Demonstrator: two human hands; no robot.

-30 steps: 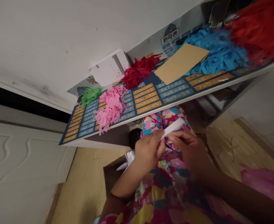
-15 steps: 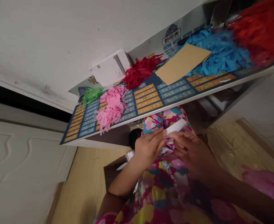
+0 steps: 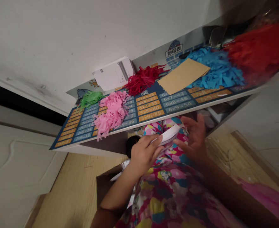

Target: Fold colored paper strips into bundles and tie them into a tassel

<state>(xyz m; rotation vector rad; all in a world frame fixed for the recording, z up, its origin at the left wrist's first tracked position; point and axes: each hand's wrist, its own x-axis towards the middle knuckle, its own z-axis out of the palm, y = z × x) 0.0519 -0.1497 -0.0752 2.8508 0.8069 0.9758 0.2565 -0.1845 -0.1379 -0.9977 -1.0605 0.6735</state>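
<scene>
My left hand [image 3: 145,152] is closed around one end of a folded strip of white paper [image 3: 170,134], above my lap just in front of the desk edge. The strip slants up to the right and its folded layers stand a little apart. Beside its far end, my right hand [image 3: 193,139] is open, thumb and fingers spread, slightly blurred and holding nothing. Under both hands are the patterned pink trousers [image 3: 174,152] on my legs.
On the desk [image 3: 151,104] lie green shreds [image 3: 91,99], pink shreds [image 3: 112,110], dark red shreds [image 3: 144,79], blue shreds [image 3: 215,68], red shreds [image 3: 260,50], white cards [image 3: 113,74] and a tan folded paper [image 3: 183,76]. A box [image 3: 103,186] stands at my left.
My right hand has let go of the white paper, moved right and up, and spread its fingers. My left hand still grips the paper. The view has shifted slightly.
</scene>
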